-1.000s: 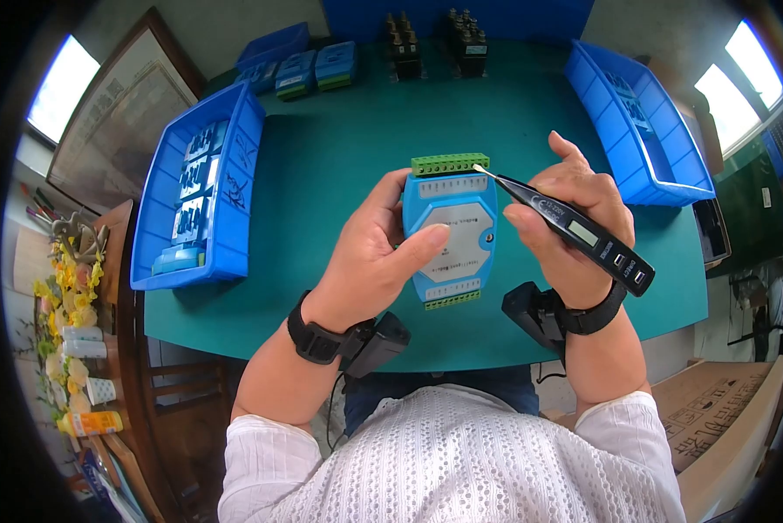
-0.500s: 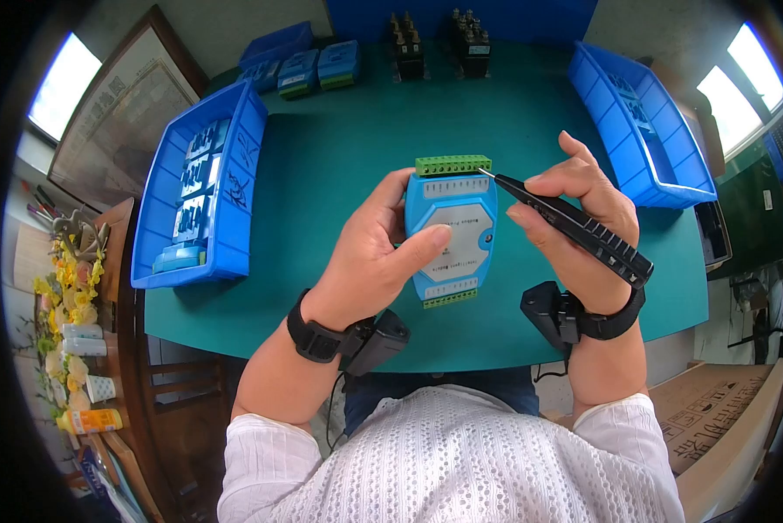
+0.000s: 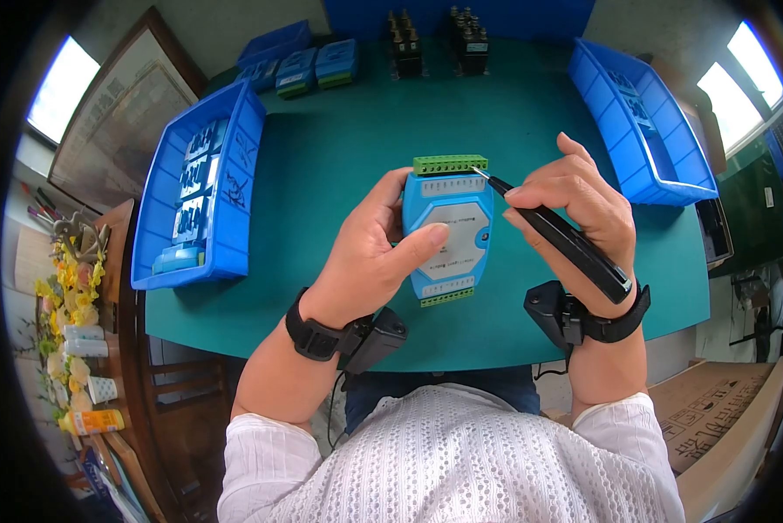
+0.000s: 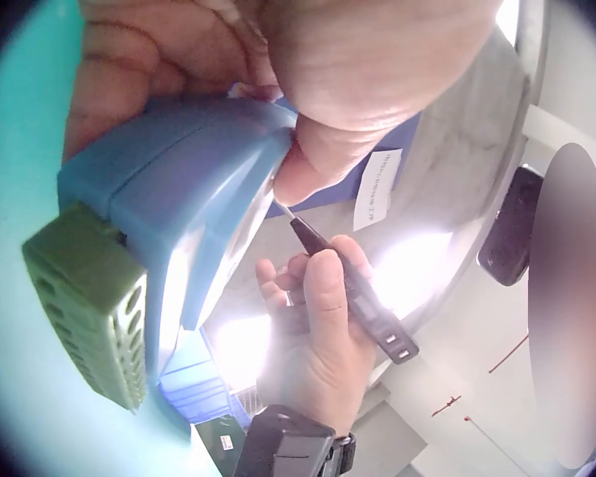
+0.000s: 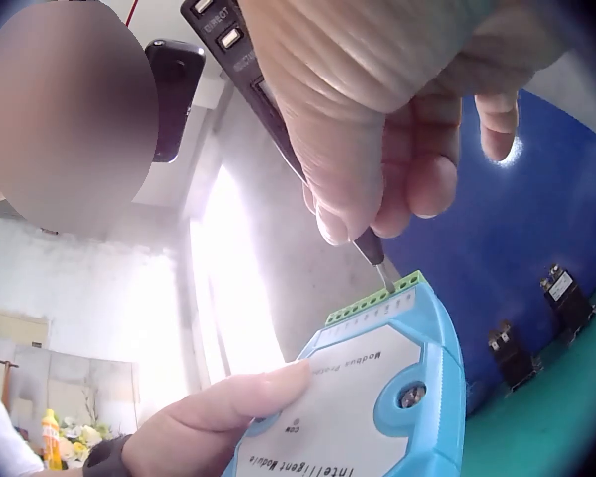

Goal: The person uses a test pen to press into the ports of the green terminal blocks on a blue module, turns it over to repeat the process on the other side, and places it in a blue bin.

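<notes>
Nearest: left hand [image 3: 357, 261] grips the blue module [image 3: 464, 231], thumb across its label, fingers round the side. Right hand [image 3: 583, 213] pinches a black screwdriver-like pen [image 3: 570, 248], its metal tip at the green terminal block [image 3: 451, 165] along the module's far end. The module sits between the hands, above the desk [image 3: 348, 122].

Handling, my judgement — light, stiff plastic shell, slightly slick; best held by its sides, clear of the terminals. Pen slim and rigid, best pinched near the tip; its fine point could slip off a screw.

Farther out: one blue bin [image 3: 252, 166] left of the left hand, another [image 3: 599, 113] beyond the right. Farthest — boxy blue units [image 3: 337, 65] and black parts with metal posts [image 3: 471, 52] ahead of both hands
</notes>
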The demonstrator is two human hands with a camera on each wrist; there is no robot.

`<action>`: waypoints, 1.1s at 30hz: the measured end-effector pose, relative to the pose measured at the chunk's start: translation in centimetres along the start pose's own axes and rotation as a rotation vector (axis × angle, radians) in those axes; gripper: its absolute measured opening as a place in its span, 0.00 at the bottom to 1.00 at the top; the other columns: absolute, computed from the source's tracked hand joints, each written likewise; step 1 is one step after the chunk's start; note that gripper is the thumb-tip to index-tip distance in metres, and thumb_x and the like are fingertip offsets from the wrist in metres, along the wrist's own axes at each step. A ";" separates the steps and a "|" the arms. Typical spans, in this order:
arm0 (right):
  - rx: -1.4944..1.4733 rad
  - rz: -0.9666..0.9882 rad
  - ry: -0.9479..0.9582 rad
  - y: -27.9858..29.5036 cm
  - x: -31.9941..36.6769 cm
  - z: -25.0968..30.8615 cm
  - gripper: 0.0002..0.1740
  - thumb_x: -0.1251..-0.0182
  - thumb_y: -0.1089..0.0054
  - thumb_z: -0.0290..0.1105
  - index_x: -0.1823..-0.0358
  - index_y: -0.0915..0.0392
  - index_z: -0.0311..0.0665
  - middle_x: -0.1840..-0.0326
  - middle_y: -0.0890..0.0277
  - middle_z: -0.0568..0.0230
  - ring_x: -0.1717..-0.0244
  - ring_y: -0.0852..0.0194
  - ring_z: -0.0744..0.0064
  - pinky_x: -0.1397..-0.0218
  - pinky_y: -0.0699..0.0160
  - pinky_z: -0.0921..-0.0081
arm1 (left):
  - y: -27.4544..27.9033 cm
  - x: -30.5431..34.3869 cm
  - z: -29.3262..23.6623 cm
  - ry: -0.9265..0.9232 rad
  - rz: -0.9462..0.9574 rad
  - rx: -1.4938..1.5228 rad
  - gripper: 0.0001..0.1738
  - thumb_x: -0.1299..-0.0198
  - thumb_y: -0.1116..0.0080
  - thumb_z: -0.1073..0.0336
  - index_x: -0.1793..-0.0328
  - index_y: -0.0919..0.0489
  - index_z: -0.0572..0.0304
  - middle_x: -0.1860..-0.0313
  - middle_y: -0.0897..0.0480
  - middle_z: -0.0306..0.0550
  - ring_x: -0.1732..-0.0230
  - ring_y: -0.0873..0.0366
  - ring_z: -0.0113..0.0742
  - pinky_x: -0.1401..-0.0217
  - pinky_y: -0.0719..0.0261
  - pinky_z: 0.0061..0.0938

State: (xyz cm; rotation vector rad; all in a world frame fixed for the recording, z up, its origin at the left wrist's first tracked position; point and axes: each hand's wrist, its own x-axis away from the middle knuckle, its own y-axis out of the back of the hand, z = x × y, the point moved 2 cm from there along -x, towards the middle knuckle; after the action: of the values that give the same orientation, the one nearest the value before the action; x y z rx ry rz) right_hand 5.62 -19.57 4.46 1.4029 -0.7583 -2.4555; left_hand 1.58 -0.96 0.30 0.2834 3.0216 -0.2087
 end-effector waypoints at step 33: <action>0.037 -0.227 0.112 -1.0 0.4 -0.3 0.17 0.62 0.23 0.35 0.80 0.27 0.40 0.82 0.25 0.65 0.79 0.26 0.71 0.43 0.32 0.56 | -0.4 0.1 0.3 -0.045 0.023 0.025 0.28 0.43 0.44 0.67 0.38 0.40 0.67 0.48 0.28 0.49 0.48 0.29 0.30 0.45 0.29 0.26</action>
State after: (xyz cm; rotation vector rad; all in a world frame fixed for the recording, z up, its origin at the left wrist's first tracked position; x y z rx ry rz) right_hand 5.72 -19.04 3.49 1.7102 -0.6554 -2.5109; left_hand 1.43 -1.34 0.03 0.3109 2.9722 -0.2476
